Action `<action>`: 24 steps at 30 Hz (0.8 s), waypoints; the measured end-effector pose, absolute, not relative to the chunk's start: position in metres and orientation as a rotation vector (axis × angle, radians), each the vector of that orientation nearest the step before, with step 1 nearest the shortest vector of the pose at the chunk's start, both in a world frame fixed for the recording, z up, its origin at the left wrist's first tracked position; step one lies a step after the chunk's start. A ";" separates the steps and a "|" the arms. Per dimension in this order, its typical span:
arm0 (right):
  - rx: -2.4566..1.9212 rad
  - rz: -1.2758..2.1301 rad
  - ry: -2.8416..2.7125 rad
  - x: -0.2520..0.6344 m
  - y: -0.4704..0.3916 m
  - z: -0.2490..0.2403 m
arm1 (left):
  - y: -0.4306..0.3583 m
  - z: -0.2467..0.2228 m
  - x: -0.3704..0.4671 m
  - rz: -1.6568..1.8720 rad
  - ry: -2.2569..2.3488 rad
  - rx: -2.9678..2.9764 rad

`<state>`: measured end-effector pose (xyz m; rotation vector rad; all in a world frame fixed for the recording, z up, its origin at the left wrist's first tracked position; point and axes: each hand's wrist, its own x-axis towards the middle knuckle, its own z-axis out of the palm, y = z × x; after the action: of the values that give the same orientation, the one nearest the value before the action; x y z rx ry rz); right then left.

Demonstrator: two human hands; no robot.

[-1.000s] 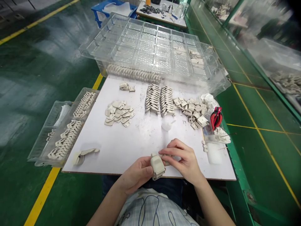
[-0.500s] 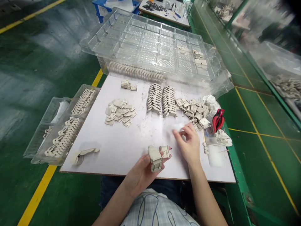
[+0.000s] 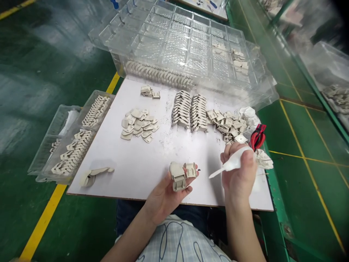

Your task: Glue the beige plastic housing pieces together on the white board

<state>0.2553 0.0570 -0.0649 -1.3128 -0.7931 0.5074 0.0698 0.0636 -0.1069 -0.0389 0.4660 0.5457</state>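
My left hand [image 3: 167,194] is closed around a beige plastic part [image 3: 178,176] with a hollow, clip-like end, held over the front of the white table. A flat, slotted beige piece [image 3: 191,170] rests on the fingers of that same hand, beside the part. To the right, my right hand [image 3: 238,174] grips a white squeeze bottle [image 3: 236,159]. Its thin nozzle points left and slightly down, toward the left hand but apart from the parts. A small dark tip [image 3: 199,170] shows at the left fingertips; I cannot tell what it is.
Loose beige pieces [image 3: 139,125] lie at the left, and two stacked rows [image 3: 181,109] stand mid-table. Another pile [image 3: 227,123] is at the right, near red-handled pliers [image 3: 257,137]. Clear divided trays [image 3: 174,43] cover the back. A single curved part [image 3: 95,174] lies front left.
My right hand has taken hold of the white bottle and turned its nozzle to the left. My left hand keeps the beige parts, now tilted a little differently. The view has shifted slightly.
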 end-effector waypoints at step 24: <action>-1.477 0.309 -0.970 0.237 0.053 -0.072 | 0.062 -0.106 0.069 0.541 0.445 0.104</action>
<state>0.2370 0.0528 -0.0720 -1.4767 -0.9698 0.3087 0.0693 0.0625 -0.1062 0.1042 0.4454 0.5415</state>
